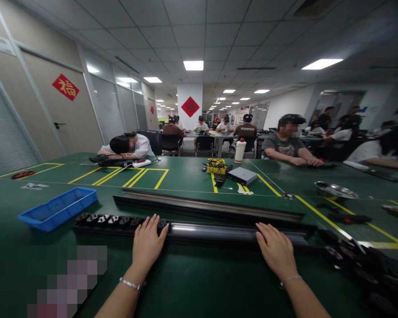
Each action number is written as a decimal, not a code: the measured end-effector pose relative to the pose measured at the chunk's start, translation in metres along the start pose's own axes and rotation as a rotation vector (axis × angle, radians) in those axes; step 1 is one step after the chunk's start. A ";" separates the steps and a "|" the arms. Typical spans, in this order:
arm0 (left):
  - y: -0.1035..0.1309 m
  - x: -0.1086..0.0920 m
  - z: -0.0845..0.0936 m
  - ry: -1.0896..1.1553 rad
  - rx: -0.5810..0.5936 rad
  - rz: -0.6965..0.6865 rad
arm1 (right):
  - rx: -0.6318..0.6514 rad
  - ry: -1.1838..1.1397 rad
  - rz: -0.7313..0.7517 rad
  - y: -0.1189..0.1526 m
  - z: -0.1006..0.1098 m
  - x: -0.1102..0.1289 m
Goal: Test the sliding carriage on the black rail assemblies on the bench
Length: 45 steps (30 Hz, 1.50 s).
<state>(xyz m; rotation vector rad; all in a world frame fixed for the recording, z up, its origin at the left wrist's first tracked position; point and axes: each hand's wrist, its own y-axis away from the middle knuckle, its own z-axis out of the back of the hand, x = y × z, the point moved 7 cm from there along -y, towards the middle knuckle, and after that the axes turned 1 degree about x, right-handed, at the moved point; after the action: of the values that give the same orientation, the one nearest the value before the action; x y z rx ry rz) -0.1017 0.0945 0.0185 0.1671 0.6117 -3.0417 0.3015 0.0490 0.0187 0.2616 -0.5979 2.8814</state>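
A long black metal channel [212, 232] lies crosswise on the green table. Along its left part sits a row of small black parts with shiny metal bits [113, 220]; their exact kind I cannot make out. My left hand [149, 238] rests over the right end of that row, fingers stretched across the channel and thumb out to the side. Farther right, my right hand [276, 247] lies flat on the smooth part of the same channel, its fingers extended. Just behind lies a second long black rail [205, 205], parallel to the first and touched by neither hand.
A blue plastic tray [58, 208] stands at left. Dark jumbled parts [368, 269] lie at right, near a metal bowl [334, 191] and a dark tool [350, 218]. Farther back are a yellow box [216, 166], a grey box [243, 176], a bottle [240, 151] and seated people.
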 end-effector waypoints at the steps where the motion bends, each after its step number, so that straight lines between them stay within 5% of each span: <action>1: 0.000 0.000 0.000 -0.001 0.001 0.002 | -0.003 0.005 0.002 0.000 0.000 0.000; 45: 0.002 -0.008 0.004 -0.051 0.091 -0.050 | -0.004 0.014 0.003 0.000 0.003 0.005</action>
<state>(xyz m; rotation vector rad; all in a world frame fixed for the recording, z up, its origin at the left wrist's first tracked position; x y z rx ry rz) -0.0938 0.0914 0.0229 0.0771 0.4820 -3.1131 0.2971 0.0479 0.0226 0.2404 -0.6023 2.8817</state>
